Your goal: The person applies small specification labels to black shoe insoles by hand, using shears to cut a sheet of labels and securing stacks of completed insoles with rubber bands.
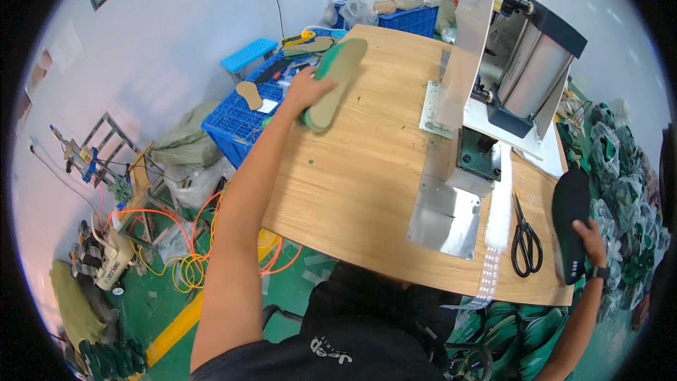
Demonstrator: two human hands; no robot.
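My left hand point(307, 90) is closed round a beige insole with a green edge point(340, 88), held up over the far left part of the wooden table point(338, 190). Whether it is one insole or a stack I cannot tell. At the table's right edge my right hand point(591, 241) grips a black insole point(570, 204) that stands nearly lengthwise, its small pale marks toward me. Black-handled scissors point(526, 243) lie just left of that insole. Beside them runs a white strip of printed labels point(489, 271), hanging over the table's front edge.
A press with a metal cylinder point(536, 63) stands at the table's right, a steel plate point(446, 222) in front of it. Blue crates point(229, 134) with insoles and tools sit at the left. Bagged dark green pieces point(613, 169) pile up at right. Orange hoses point(187, 233) cross the floor.
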